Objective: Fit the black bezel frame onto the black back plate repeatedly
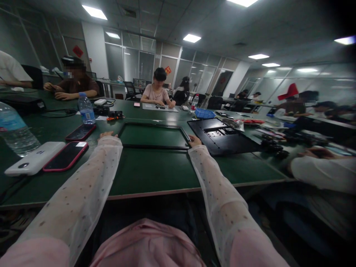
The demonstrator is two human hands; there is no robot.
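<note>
Taking the middle of the black frame (154, 147) as the clock's centre and twelve o'clock as directly away from the wearer, the following is recorded. The frame is a rectangle in front of the wearer, at the green table (155, 168), whose surface shows through the opening. Its long axis runs crosswise, from nine to three o'clock; the short sides run towards twelve, and one long bar faces the wearer at six. Which face is uppermost cannot be determined.

The right hand (195, 141), at three o'clock, grips the frame's right side near the close corner, fingers bent around the bar. The left hand (107, 134), at nine o'clock, is at the left side with fingers partly curled; whether it grips the bar cannot be told. Both forearms wear sheer dotted sleeves (94, 167).

Just beyond the right hand, at three o'clock, lies a black panel (233, 142), its long axis slanting from ten to four. A blue basket (204, 113) stands at two o'clock. Two phones (66, 157) lie towards nine, a bottle (86, 111) stands upright at ten, and a co-worker (157, 91) sits at twelve, across the table.
</note>
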